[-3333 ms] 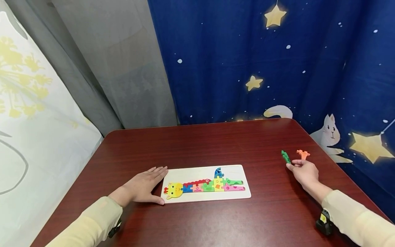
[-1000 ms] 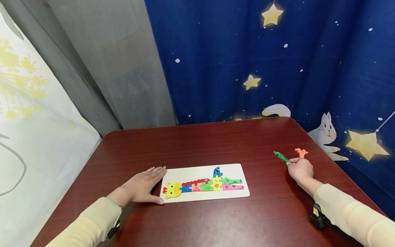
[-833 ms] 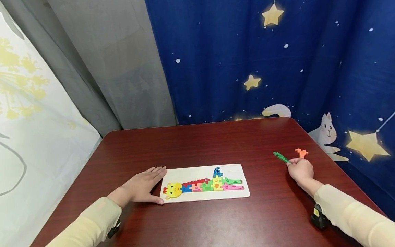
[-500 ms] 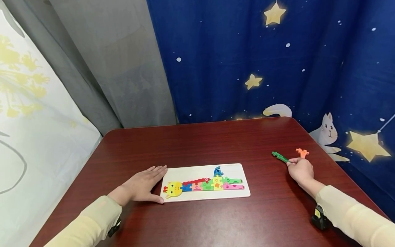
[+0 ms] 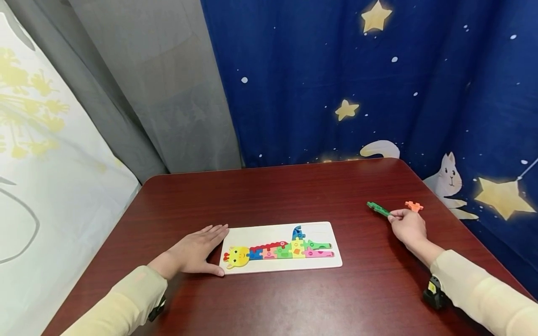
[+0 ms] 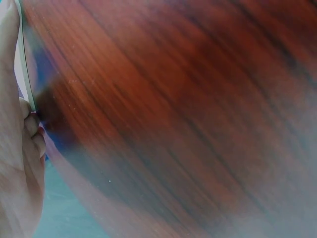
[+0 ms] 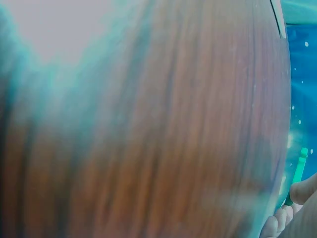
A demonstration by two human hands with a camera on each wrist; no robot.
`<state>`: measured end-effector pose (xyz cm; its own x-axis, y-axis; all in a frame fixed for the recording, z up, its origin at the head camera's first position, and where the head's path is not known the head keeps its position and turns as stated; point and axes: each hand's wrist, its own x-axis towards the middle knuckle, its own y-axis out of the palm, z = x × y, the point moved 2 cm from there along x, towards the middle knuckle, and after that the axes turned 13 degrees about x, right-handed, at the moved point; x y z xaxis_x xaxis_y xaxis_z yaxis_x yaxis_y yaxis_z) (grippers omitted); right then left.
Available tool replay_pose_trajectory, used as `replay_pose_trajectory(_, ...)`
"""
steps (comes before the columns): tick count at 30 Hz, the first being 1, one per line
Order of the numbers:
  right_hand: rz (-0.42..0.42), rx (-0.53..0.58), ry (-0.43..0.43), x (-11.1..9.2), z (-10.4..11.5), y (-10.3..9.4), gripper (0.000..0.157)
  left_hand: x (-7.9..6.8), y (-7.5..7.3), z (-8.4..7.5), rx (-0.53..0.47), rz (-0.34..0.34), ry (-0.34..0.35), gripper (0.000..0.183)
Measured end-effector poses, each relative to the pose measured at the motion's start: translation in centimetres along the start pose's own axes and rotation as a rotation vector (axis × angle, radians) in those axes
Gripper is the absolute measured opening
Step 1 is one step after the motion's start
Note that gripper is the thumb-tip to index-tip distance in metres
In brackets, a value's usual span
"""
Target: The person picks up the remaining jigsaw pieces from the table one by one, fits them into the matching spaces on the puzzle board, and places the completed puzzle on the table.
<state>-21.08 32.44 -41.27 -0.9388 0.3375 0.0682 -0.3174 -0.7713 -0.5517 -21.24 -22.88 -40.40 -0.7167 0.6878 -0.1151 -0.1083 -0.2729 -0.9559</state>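
Observation:
A white giraffe puzzle board lies on the table with colourful pieces set in it, the yellow head at its left end. My left hand rests at the board's left edge, fingers straight and thumb at the near corner. Over on the right, my right hand pinches one end of a long green puzzle piece between thumb and fingers. An orange puzzle piece lies just beyond that hand, partly hidden by it. In the right wrist view the green piece sticks out past the thumb.
The dark red wooden table has rounded far corners. A blue star-patterned curtain and a grey curtain hang behind it. White patterned fabric hangs along the left side.
My right hand has taken hold of the green piece, which has swung from pointing away to pointing left. Lately it has shifted slightly left. The left hand and board have stayed put.

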Motion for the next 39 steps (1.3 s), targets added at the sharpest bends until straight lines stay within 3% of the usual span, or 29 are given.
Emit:
replay_pose_trajectory(19,0.027,-0.006,-0.188,0.5,2.6,1.7,0.017,-0.1,0.3,0.0,0.000,-0.018,0.006,0.114)
replay_pose_trajectory(39,0.158,0.015,-0.355,0.6,4.1,4.0,0.009,-0.1,0.4,0.1,0.008,-0.027,0.001,0.114)
